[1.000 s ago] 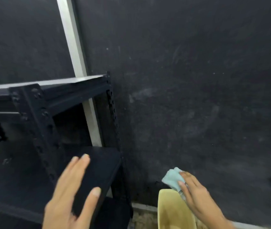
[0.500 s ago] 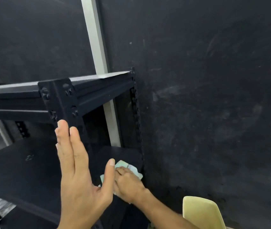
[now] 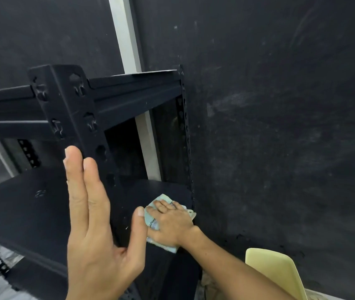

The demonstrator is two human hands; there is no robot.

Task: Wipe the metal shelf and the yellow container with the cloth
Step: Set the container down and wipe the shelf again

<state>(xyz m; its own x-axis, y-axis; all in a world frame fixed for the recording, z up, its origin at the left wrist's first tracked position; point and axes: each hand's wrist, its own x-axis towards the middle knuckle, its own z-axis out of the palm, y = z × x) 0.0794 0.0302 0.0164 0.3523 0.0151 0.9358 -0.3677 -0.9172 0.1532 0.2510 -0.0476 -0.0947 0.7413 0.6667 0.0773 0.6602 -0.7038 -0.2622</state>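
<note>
Item 1: metal shelf [image 3: 31, 204], black, boltless type, with keyhole slots punched down its uprights. The front corner post [image 3: 68, 105] stands in the foreground; a top beam runs off to the left and another runs back to the rear post [image 3: 185, 131] against the dark wall [image 3: 280, 105]. The lower shelf board is flat, matte and dark. No maker's mark or lettering can be read on the frame.

Item 2: cloth [image 3: 163, 224], pale blue-green, with a small dark checked band near one edge; no legible label. It lies flat on the lower shelf board, at the right rear corner, just beside the rear post.

Item 3: right hand [image 3: 170, 224], palm down on the cloth, fingers spread and pressing it to the board; forearm reaches in from the lower right.

Item 4: left hand [image 3: 98, 224], raised and released, fingers straight and together, thumb apart, holding nothing. The fingertips lie at the front corner post; whether they touch it I cannot tell.

Item 5: yellow container [image 3: 276, 271], pale yellow, only part in view at the lower right, standing beside the shelf and near the wall. No writing visible.

Item 6: white vertical strip [image 3: 126, 35] on the wall behind the shelf.
</note>
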